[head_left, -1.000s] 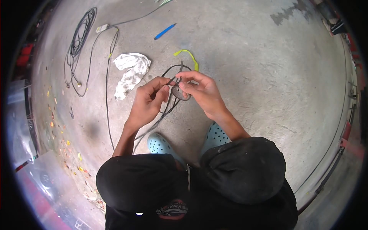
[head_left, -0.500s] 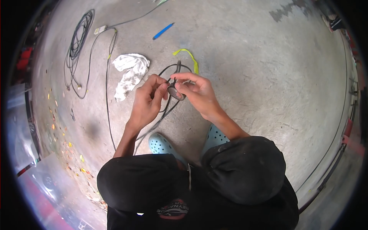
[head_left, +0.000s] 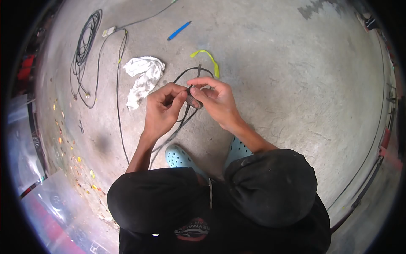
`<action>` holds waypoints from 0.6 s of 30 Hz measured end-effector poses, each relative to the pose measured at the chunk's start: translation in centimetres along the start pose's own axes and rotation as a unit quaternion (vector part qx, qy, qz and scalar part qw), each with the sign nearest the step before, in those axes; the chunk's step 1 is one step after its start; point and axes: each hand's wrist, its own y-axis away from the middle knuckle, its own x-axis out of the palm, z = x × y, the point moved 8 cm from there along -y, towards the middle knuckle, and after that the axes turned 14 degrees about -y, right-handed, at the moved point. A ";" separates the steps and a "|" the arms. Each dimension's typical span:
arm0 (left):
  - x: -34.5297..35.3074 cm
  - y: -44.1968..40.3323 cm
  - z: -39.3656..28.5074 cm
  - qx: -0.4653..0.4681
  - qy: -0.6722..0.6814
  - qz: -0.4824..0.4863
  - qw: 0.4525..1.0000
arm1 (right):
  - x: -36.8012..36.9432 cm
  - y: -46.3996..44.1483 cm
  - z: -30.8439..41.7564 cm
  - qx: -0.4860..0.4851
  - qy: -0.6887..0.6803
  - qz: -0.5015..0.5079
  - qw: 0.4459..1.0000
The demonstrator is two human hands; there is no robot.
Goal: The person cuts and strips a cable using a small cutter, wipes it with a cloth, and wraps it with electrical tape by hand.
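Note:
Both my hands meet above the floor, fingertips almost touching. My left hand is closed in a pinch on a thin dark piece that seems to be part of the black cable; the exact grip is hidden by the fingers. My right hand pinches beside it, with a small round dark roll, apparently black tape, hanging under its thumb and fingers. Cable loops lie on the floor beneath and behind the hands. Just beyond them lies a yellow-green strip.
A stained white rag lies left of the hands. Farther off are a blue pen-like tool, a coiled black cable and a pale socket box. My light-blue clogs stand below, and leaves litter the left floor.
My fingertips have drawn closer together over the dark piece, and the round roll has turned slightly. The view has shifted a little; the things on the floor stay put.

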 end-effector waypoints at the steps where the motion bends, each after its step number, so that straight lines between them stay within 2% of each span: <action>1: 0.0 0.0 -0.1 0.000 0.002 0.001 1.000 | -0.1 0.0 -0.1 -0.002 -0.005 0.000 1.000; 5: 0.0 0.0 0.2 0.023 -0.006 -0.020 1.000 | -0.1 0.0 0.1 -0.023 -0.017 -0.008 1.000; 6: -0.2 0.1 -0.2 0.039 -0.048 -0.035 0.997 | -0.1 0.0 0.3 -0.031 -0.018 -0.012 0.999; 9: -0.9 0.3 -1.7 0.080 -0.150 -0.070 0.983 | 0.0 -0.2 1.7 -0.157 0.031 -0.014 0.987; 15: -1.3 0.4 -3.0 0.109 -0.197 -0.090 0.970 | 0.8 0.1 2.6 -0.240 0.171 0.028 0.955; 18: -1.5 0.4 -2.7 0.123 -0.204 -0.107 0.965 | 1.0 0.2 2.6 -0.196 0.198 0.020 0.960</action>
